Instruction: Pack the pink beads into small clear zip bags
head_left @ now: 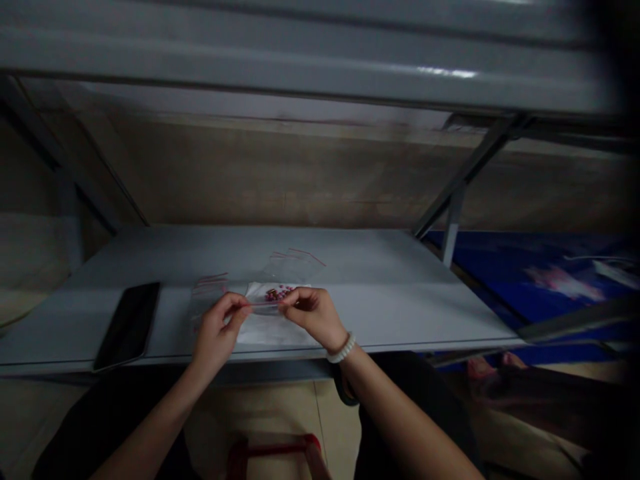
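"Left hand (220, 327)?"
"Pinching one end of a clear, red-lined plastic bag (265, 307) between both hands' fingertips (243, 308)."
"Right hand (313, 310)?"
"Pinching the other end; just beyond, small purple-and-brown beads (280, 293) against a white sheet (275, 332)."

Dimly lit, pale grey tabletop (390, 280) between slanting metal braces (465, 176); beige tiled floor (333, 427) below, red stool (275, 450), blue surface (493, 277) at right.

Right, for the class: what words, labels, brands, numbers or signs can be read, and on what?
None can be read.
Held clear bag: a red line, no legible lettering.
Loose clear bags on the table: red lines, no legible lettering.
Black device: no legible mark.
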A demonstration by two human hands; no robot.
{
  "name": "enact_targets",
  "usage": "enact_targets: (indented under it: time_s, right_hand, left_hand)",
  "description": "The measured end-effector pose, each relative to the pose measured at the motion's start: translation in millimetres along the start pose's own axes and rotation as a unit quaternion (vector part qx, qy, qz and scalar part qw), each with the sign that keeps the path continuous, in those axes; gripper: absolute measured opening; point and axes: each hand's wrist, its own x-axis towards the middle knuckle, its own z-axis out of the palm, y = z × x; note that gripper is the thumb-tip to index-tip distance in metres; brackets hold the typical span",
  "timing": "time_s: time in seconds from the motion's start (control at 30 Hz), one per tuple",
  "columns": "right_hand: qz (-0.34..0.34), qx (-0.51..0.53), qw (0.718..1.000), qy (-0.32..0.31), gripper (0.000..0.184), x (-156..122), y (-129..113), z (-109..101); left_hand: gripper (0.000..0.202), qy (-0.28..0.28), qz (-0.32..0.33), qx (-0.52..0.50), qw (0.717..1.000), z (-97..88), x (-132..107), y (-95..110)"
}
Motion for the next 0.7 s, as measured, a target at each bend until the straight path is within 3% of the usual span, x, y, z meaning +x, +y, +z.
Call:
enact_targets:
  time_s: [0.17,0.3,0.4,0.53,0.7]
  right_hand:
    - [-0.093,-0.066,0.993,0.019,0.010,-6,-10,8]
    - [-0.119,-0.066,0.991,0.015,0.013,-9,-16,8]
    - [-0.129,-0.065,0.989,0.003,0.013,-12,-16,8]
    - [-0.132,-0.075,0.988,-0.033,0.010,-16,-13,13]
    - [-0.141,-0.079,0.986,-0.043,0.008,-19,-10,18]
  left_hand:
    - [0.009,0.016,0.047,0.058,0.997,-6.7,-5,5]
    - [0.011,-0.007,0.071,-0.024,0.997,-10.7,-9,14]
    - [0.028,-0.050,0.101,-0.083,0.990,-9.9,-11,24]
    - [0.020,-0.087,0.146,0.017,0.985,-4.9,-12,32]
    - [0.006,-0.078,0.203,0.065,0.974,-2.8,-10,31]
